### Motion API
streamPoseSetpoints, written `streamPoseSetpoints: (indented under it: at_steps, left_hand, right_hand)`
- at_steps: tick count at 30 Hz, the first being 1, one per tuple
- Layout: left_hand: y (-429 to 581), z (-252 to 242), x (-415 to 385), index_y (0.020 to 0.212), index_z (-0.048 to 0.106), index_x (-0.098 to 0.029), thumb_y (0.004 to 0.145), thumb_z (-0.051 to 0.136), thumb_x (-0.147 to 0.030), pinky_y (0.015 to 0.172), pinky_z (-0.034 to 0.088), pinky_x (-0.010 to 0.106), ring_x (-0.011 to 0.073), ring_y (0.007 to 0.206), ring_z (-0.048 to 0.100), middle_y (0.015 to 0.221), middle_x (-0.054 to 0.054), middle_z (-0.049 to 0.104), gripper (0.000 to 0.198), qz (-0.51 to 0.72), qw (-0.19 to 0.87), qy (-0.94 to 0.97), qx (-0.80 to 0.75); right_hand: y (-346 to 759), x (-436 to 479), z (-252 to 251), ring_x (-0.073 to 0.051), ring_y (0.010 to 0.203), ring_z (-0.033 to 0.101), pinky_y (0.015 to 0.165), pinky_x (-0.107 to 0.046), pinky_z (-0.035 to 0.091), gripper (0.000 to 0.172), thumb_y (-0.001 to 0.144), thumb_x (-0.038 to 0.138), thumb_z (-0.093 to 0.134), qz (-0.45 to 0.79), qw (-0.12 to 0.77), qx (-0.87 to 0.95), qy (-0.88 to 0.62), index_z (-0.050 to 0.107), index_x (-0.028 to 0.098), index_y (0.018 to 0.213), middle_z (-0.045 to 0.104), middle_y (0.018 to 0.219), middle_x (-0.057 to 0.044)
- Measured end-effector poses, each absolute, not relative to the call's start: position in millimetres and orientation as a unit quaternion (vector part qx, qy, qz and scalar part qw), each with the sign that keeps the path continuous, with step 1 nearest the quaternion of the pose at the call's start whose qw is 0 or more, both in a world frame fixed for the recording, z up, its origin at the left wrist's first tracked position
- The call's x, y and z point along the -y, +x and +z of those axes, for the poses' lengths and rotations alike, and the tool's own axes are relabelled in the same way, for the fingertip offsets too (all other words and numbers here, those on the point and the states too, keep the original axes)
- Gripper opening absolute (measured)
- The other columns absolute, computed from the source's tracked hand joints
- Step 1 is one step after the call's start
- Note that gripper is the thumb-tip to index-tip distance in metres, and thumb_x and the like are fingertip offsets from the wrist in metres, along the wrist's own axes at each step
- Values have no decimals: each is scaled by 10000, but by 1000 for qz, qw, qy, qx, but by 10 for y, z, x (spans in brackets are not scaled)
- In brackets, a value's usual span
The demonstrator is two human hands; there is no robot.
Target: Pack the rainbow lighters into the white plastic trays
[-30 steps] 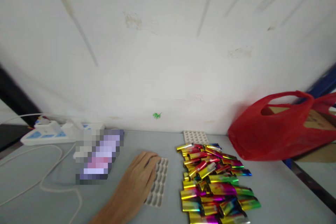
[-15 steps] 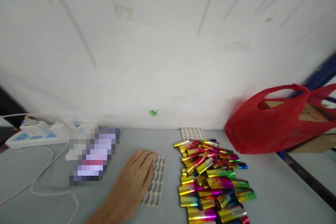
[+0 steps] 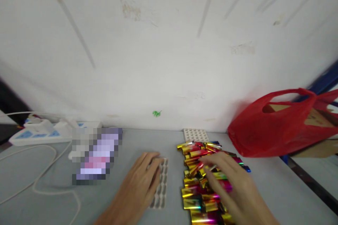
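My left hand (image 3: 144, 175) lies over the left side of a pale moulded tray (image 3: 163, 182) with rows of small hollows. Its fingers are loosely bent and a little apart, and they hide part of the tray. My right hand (image 3: 231, 181) hovers at a pile of shiny lighters (image 3: 192, 203), thumb and fingers apart. The lighters are gold, shading into red, purple, green and blue. Nothing shows clearly between the right fingers, and that hand covers the pile's right part.
A second pale tray (image 3: 195, 135) with hollows lies by the wall behind the pile. To the right stands a red plastic bag (image 3: 266, 130) with cardboard inside. A phone (image 3: 101, 154), blurred out, a power strip (image 3: 89, 126) and a white cable (image 3: 56, 193) are at left.
My right hand has come into view from the lower right and is now over the lighters. The left hand stays on the tray, its fingers slightly shifted. The view has moved slightly.
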State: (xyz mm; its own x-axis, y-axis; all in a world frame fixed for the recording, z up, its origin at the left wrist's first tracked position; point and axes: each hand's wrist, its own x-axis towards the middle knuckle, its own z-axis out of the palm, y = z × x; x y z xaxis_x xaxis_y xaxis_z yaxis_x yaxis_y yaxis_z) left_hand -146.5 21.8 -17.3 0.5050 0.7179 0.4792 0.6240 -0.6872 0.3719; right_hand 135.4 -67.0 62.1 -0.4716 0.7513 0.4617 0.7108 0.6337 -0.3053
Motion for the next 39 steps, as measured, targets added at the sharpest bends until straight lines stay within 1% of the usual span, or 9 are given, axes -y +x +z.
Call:
streamPoseSetpoints:
  at_steps: [2, 3, 5, 9, 15, 23, 30, 37, 39]
  left_hand:
    - [-1470, -170, -214, 1399, 623, -275, 1117, 499, -171, 1113, 573, 518, 297, 1257, 662, 1339, 83, 693, 325, 309, 89, 864, -388]
    - [-1474, -167, -215, 1404, 619, -275, 1117, 498, -167, 1111, 573, 515, 294, 1250, 661, 1328, 81, 694, 330, 308, 95, 865, -385]
    - [-1480, -161, -223, 1404, 619, -275, 1121, 489, -157, 1103, 576, 505, 285, 1236, 658, 1307, 78, 694, 332, 302, 108, 869, -376]
    - [-1469, -153, -228, 1379, 634, -279, 1120, 465, -123, 1105, 572, 492, 275, 1248, 644, 1316, 74, 675, 347, 294, 126, 870, -375]
    - [-1387, -124, -165, 1342, 643, -269, 1101, 476, -103, 1082, 578, 479, 274, 1218, 655, 1303, 76, 674, 337, 298, 138, 865, -379]
    - [-1360, -34, -111, 1311, 650, -266, 1090, 468, -84, 1092, 564, 505, 286, 1228, 643, 1295, 89, 669, 339, 299, 148, 865, -375]
    - [-1356, -10, -98, 1341, 642, -264, 1084, 474, -81, 1088, 570, 513, 284, 1213, 652, 1289, 91, 678, 357, 289, 160, 862, -384]
    - [-1362, -6, -103, 1328, 664, -253, 1084, 494, -98, 1083, 578, 497, 285, 1203, 665, 1272, 90, 694, 335, 295, 147, 863, -383]
    - [-1359, -12, -105, 1334, 663, -255, 1085, 494, -96, 1084, 577, 495, 284, 1206, 663, 1276, 89, 692, 340, 295, 147, 863, -383]
  right_hand:
    - [1691, 415, 671, -298, 1130, 732, 944, -479, 631, 228, 1125, 275, 522, 50, 307, 764, -566, 679, 291, 1290, 761, 1240, -104]
    - [1872, 282, 673, -314, 1097, 728, 939, -501, 615, 209, 1122, 317, 516, 32, 313, 735, -601, 705, 269, 1197, 765, 1185, -112]
    - [2211, 27, 628, -356, 1129, 709, 1012, -568, 562, 243, 1088, 364, 545, 20, 284, 709, -645, 741, 242, 1164, 767, 1164, -133]
    - [2620, -318, 411, -340, 1070, 741, 986, -519, 577, 260, 1045, 352, 568, 70, 271, 715, -641, 779, 213, 1104, 786, 1124, -138]
    - [2737, -375, 125, -308, 1015, 747, 918, -457, 598, 281, 1047, 329, 533, 88, 285, 724, -622, 797, 235, 1027, 776, 1075, -112]
    - [2753, -375, 40, -306, 1075, 728, 965, -445, 590, 269, 1074, 363, 557, 104, 301, 745, -586, 812, 282, 1046, 792, 1126, -86]
    - [2356, -319, 234, -310, 1178, 680, 1042, -471, 543, 272, 1134, 383, 531, 94, 311, 758, -565, 762, 250, 1187, 748, 1215, -110]
    - [1667, -515, 452, -296, 1241, 603, 1118, -471, 496, 238, 1093, 328, 659, 118, 229, 827, -500, 724, 259, 1311, 690, 1278, -102]
    - [1523, -581, 476, -314, 1215, 580, 1096, -492, 491, 242, 1053, 346, 725, 114, 196, 844, -486, 742, 258, 1278, 670, 1262, -109]
